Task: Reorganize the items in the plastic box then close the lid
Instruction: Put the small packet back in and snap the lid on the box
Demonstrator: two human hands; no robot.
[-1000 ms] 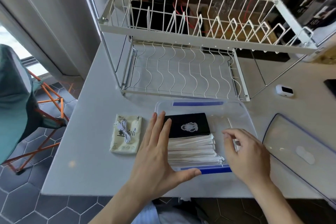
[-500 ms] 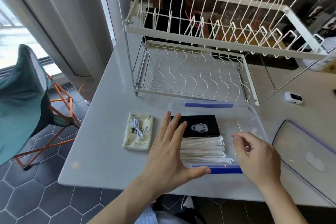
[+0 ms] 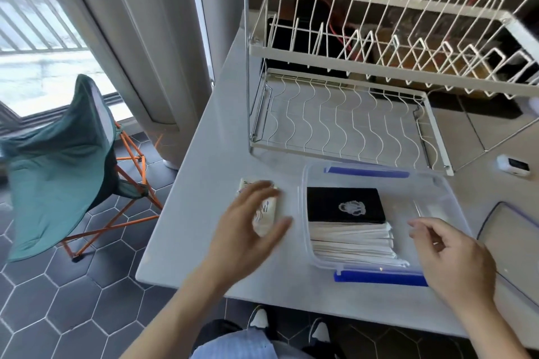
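Observation:
A clear plastic box [image 3: 434, 183] with blue clips sits on the grey table, lid off. Inside, at its left, a black booklet [image 3: 344, 204] lies on a stack of white packets [image 3: 353, 245]. The clear lid [image 3: 513, 245] lies flat to the right of the box. A cream packet [image 3: 267, 213] with a white cable lies left of the box. My left hand [image 3: 248, 230] hovers over that packet with fingers spread, blurred by motion. My right hand [image 3: 455, 259] is over the box's near right corner, fingers loosely curled, holding nothing.
A white two-tier wire dish rack [image 3: 364, 96] stands just behind the box. A small white device [image 3: 512, 168] lies at the right. The table's left edge drops to a tiled floor with a green folding chair [image 3: 61, 160].
My left hand left the box's left side and moved left over the cream packet. The camera view swung left. My right hand stays near the box's front right.

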